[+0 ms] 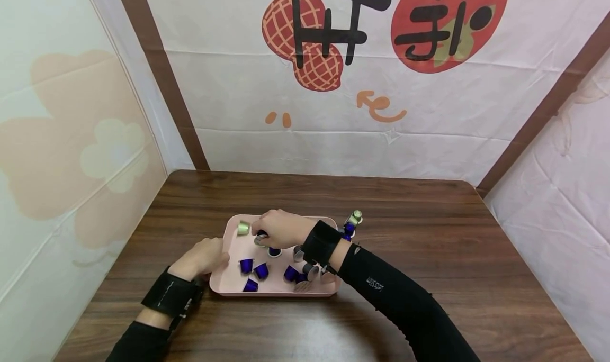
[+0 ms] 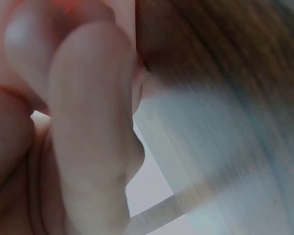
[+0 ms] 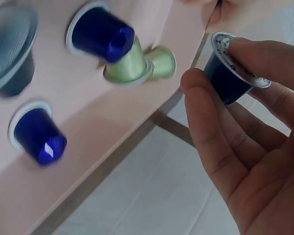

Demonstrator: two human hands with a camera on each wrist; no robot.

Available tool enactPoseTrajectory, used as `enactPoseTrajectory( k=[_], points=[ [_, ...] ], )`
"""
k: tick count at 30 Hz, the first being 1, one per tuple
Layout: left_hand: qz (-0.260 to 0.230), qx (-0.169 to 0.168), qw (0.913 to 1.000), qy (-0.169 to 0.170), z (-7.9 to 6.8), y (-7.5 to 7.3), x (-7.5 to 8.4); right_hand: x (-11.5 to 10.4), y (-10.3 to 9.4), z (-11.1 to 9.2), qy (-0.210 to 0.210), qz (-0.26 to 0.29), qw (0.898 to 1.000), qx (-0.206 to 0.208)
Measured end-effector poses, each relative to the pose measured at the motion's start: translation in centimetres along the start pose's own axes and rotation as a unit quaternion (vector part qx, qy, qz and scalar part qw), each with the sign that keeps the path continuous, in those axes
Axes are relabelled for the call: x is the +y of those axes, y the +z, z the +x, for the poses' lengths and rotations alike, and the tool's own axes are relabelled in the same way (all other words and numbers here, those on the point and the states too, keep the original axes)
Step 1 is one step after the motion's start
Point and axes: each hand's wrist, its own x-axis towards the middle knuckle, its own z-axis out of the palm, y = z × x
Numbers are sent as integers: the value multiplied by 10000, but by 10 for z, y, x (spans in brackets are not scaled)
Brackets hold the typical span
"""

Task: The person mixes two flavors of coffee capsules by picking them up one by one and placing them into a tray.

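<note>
My right hand (image 1: pixel 283 228) is over the upper left part of a pink tray (image 1: pixel 281 293). In the right wrist view, its thumb and fingers pinch a dark blue coffee capsule (image 3: pixel 229 78), thumb on the foil lid. Below it in the tray lie green capsules (image 3: pixel 125 66) and blue capsules (image 3: pixel 95 34). At the tray's left rim, my left hand (image 1: pixel 202 257) grips the edge with curled fingers. The left wrist view shows those fingers (image 2: pixel 88 122) large and close, with most of the tray hidden.
Several blue capsules (image 1: pixel 245 266) and grey capsules (image 1: pixel 311 271) lie scattered in the tray, partly behind the right wrist. Off its right side, a blue capsule (image 1: pixel 349 228) and a green capsule (image 1: pixel 356 217) stand in a line on the wooden table (image 1: pixel 419 224). Printed cloth hangs behind.
</note>
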Motion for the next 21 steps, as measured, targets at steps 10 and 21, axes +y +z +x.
enactPoseTrajectory(
  k=[10,21],
  points=[
    [14,15,9999,150,0,-1,-1,-6,18,17,111,31,9999,-12],
    [-102,66,9999,-17,2,-1,0,22,-4,-20,248,151,9989,355]
  ],
)
